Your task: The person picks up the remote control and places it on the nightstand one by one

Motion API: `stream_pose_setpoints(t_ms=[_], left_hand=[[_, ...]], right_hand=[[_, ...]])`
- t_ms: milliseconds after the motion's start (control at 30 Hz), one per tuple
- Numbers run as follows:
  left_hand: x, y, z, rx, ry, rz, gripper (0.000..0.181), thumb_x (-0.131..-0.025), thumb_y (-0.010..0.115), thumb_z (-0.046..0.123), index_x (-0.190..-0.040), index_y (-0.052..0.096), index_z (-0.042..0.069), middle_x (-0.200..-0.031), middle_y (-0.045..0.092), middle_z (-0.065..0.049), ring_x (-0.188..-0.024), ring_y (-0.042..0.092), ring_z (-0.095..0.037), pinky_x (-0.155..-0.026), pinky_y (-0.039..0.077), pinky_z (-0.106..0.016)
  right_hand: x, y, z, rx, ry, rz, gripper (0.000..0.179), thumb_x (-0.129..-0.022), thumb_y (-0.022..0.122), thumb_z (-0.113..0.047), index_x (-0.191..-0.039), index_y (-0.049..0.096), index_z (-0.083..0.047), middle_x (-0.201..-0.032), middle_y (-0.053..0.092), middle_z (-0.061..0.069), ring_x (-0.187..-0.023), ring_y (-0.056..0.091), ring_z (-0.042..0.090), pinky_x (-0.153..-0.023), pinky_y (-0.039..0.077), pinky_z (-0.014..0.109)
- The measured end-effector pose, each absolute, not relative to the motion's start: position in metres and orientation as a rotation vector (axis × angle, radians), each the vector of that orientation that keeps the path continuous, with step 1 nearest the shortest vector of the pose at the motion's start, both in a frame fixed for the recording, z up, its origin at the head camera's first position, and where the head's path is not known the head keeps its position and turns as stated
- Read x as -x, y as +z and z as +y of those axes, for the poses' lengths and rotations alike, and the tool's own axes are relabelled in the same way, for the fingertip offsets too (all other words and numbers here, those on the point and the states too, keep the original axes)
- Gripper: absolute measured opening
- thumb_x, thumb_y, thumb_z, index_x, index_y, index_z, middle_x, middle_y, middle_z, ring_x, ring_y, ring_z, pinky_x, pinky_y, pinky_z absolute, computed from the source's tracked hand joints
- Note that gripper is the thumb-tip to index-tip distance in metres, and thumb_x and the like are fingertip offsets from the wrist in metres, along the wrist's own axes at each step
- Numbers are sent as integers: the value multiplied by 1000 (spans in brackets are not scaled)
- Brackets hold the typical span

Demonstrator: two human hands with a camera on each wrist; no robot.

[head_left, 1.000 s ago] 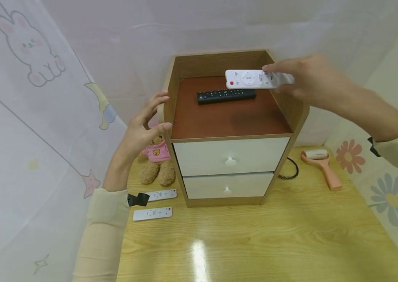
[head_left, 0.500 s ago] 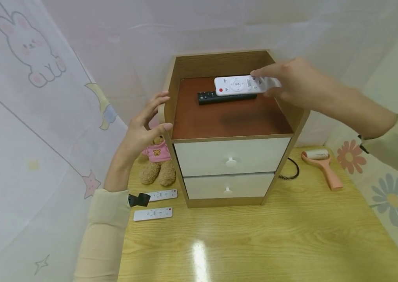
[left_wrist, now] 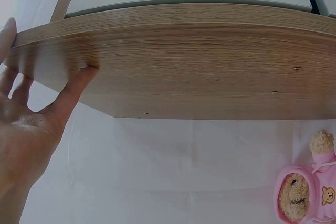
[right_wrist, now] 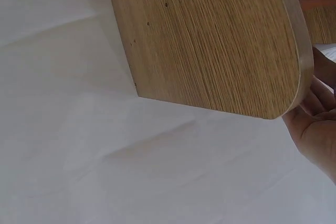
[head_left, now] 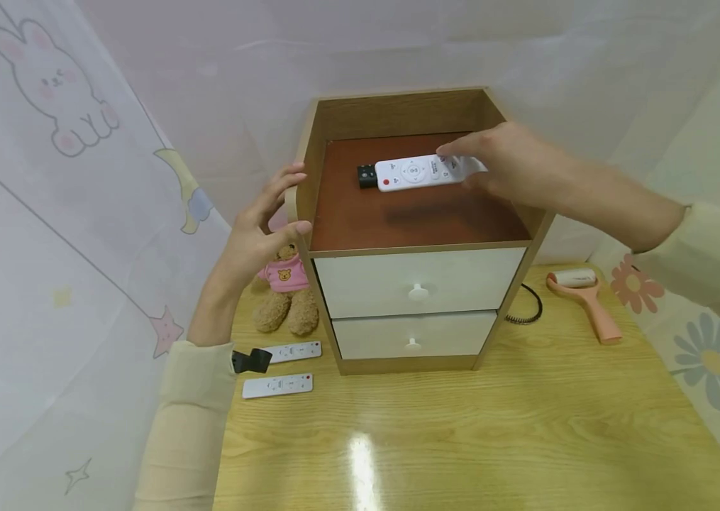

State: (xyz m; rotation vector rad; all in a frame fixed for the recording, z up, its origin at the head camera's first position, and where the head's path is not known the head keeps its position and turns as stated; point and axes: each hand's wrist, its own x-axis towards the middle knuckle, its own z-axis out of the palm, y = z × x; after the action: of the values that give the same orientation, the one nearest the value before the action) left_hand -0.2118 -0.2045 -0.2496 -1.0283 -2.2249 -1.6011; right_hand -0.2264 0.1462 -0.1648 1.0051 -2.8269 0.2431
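In the head view, a white remote control (head_left: pixel 420 171) with a red button is pinched by my right hand (head_left: pixel 516 167) between thumb and fingers. It is above the cabinet's reddish-brown top shelf (head_left: pixel 360 223), and its shadow falls there. Beneath it, a black remote control (head_left: pixel 367 176) lies mostly hidden, only its left end showing. My left hand (head_left: pixel 257 231) holds the rounded front of the wooden side panel (head_left: pixel 293 204). The left wrist view shows this hand (left_wrist: pixel 31 129) against the panel (left_wrist: pixel 199 72). In the right wrist view the held remote is mostly hidden behind the opposite panel (right_wrist: pixel 210 45).
Below the shelf are two white drawers (head_left: pixel 366 287). Two more white remotes (head_left: pixel 278 385) lie on the wooden table (head_left: pixel 462 440) at the left, near a teddy bear (head_left: pixel 286 277) in pink. At the right are an orange lint roller (head_left: pixel 596 312) and a black coiled cord (head_left: pixel 525 319).
My right hand has moved left and down with the white remote, which now covers most of the black one. The left hand stays on the side panel.
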Motion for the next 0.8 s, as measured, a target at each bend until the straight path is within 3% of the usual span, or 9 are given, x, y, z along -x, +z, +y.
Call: stream_pose_setpoints(t_ms=[200,500,800], left_hand=[[213,-251,-205,1040,-1609,-2208,58,-87,62,-10,-140,42,-1,-154,32,-7,-144,24,-17,-118,19,-42],[213,-251,-207,1032,-1609,-2219,59,-88,61,-11,-142,41,1,-155,31,-7,-144,23,-16,-118,17,-42],[214,-252,-209,1041,-1624,-2203,58,-87,61,-12,-141,41,0,-154,31,-9,-144,23,-17,-118,17,-44]], right_hand=[[230,-169,140,-968,224,-2916,51,-86,66,3,-136,54,-4,-128,59,21,-100,61,34,-80,52,46],[240,-186,122,-1054,181,-2919,46,-83,69,6,-128,60,0,-120,64,21,-106,62,36,-86,53,48],[252,-196,112,-1024,142,-2980,46,-86,65,7,-131,58,0,-122,62,23,-111,60,35,-89,52,47]])
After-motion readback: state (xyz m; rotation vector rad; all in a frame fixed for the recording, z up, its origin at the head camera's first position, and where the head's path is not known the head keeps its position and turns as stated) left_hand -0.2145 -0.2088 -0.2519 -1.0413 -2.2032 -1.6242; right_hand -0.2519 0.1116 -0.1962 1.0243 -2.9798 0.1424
